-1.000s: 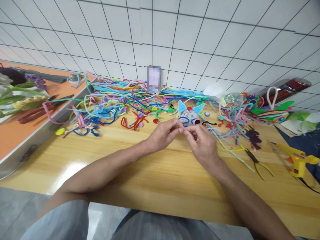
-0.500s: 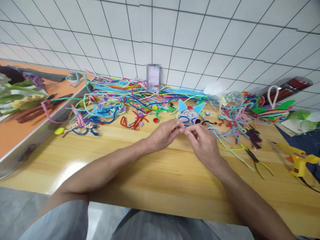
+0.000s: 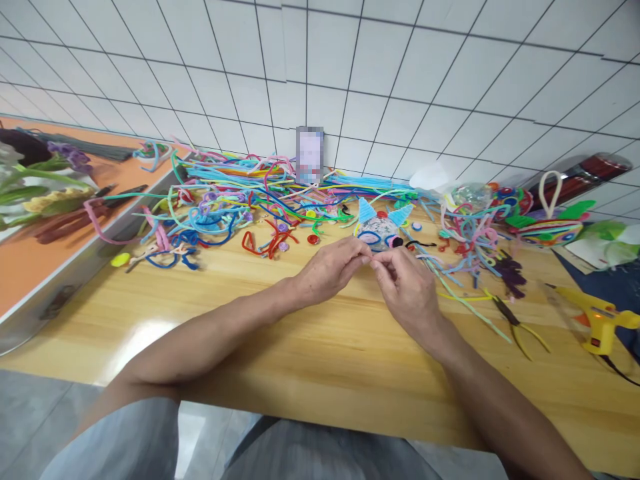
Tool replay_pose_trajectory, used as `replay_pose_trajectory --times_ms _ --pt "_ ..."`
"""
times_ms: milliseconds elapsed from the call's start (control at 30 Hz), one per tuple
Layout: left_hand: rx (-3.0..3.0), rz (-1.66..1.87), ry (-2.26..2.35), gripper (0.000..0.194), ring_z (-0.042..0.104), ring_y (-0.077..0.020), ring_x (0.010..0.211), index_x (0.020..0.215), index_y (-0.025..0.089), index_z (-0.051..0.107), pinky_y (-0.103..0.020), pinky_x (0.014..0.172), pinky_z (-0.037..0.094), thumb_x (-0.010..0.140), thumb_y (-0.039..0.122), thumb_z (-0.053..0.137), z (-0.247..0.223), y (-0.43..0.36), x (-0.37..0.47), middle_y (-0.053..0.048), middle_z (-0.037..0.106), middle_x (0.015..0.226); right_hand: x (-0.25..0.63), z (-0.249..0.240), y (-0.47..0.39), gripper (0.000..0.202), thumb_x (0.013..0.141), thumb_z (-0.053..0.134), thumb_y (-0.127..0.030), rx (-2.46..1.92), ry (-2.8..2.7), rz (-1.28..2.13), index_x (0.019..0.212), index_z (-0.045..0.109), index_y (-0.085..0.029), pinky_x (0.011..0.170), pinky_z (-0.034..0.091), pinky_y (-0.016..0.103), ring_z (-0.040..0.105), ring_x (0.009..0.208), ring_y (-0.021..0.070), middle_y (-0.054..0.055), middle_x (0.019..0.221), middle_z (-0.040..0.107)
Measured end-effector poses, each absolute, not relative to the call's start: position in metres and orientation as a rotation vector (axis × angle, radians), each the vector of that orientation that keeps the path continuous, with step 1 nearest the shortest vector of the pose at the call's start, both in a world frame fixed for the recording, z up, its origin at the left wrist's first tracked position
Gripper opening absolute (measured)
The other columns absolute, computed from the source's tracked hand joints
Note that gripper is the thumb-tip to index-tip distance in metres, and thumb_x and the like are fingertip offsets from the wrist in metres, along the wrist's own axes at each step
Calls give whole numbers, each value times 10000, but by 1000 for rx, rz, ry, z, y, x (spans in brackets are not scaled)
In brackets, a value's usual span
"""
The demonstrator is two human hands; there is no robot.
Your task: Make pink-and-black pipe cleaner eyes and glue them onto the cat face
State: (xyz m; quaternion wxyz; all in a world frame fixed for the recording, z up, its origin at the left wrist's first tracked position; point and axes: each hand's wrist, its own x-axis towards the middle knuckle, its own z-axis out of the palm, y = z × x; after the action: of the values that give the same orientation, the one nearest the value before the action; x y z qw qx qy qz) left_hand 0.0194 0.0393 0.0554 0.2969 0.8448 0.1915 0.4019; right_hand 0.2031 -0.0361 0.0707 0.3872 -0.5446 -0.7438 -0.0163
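Observation:
My left hand (image 3: 336,269) and my right hand (image 3: 407,283) meet fingertip to fingertip above the table, both closed in a pinch. Whatever they pinch is too small to make out. Just beyond my fingers sits a clear ball decorated as an animal head (image 3: 379,230), with light-blue pointed ears, blue-rimmed eye shapes and a red piece on top. My hands hide its lower part. A black pipe cleaner (image 3: 421,245) lies to its right, and several red pipe-cleaner pieces (image 3: 273,243) lie to the left of my hands.
A heap of coloured pipe cleaners (image 3: 225,193) runs along the tiled wall. At the back a phone (image 3: 310,155) stands upright. On the right lie yellow-handled pliers (image 3: 520,327) and a yellow glue gun (image 3: 600,320). A grey-edged orange tray (image 3: 25,280) borders the left side.
My hands stay pinched together in nearly the same place. The whole view has shifted very slightly.

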Motion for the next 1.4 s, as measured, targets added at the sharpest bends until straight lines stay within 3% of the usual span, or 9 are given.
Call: replay_pose_trajectory --times_ms 333,467,633,933,1200,1400 --pt "1835 1124 612 166 555 -134 756 957 191 577 -268 739 466 1045 324 531 50 25 29 -2 622 843 195 70 -37 108 991 625 -303 -1399 -1652 328 916 663 -235 672 504 304 656 723 164 12 832 732" --pt "1878 1030 589 193 555 -140 757 953 186 601 -270 729 469 1033 353 548 53 31 26 -12 635 845 201 71 -35 121 985 623 -280 -1405 -1757 175 872 641 -239 670 479 314 622 689 166 12 797 711" --pt "2109 1054 502 136 606 -157 855 922 179 637 -289 810 483 1018 251 573 61 40 19 -44 682 900 206 72 -34 108 995 602 -237 -1375 -1881 6 891 633 -246 700 470 331 625 722 184 26 832 712" --pt "1694 1005 562 236 469 -107 640 943 177 592 -246 612 413 1034 392 559 56 28 26 27 546 759 200 71 -34 96 985 632 -283 -1381 -1708 274 902 652 -239 660 500 315 667 705 174 12 818 729" --pt "2212 1084 466 145 650 -166 905 964 182 631 -292 840 500 1052 234 527 59 39 19 -62 714 958 206 77 -36 127 984 617 -239 -1384 -1867 104 864 659 -228 677 448 308 611 680 160 9 789 702" --pt "2218 1039 504 147 649 -154 887 945 182 607 -275 827 497 1057 213 517 61 39 19 -47 705 936 206 83 -37 171 1009 601 -269 -1408 -1859 251 865 677 -220 686 435 295 607 709 155 0 788 698"
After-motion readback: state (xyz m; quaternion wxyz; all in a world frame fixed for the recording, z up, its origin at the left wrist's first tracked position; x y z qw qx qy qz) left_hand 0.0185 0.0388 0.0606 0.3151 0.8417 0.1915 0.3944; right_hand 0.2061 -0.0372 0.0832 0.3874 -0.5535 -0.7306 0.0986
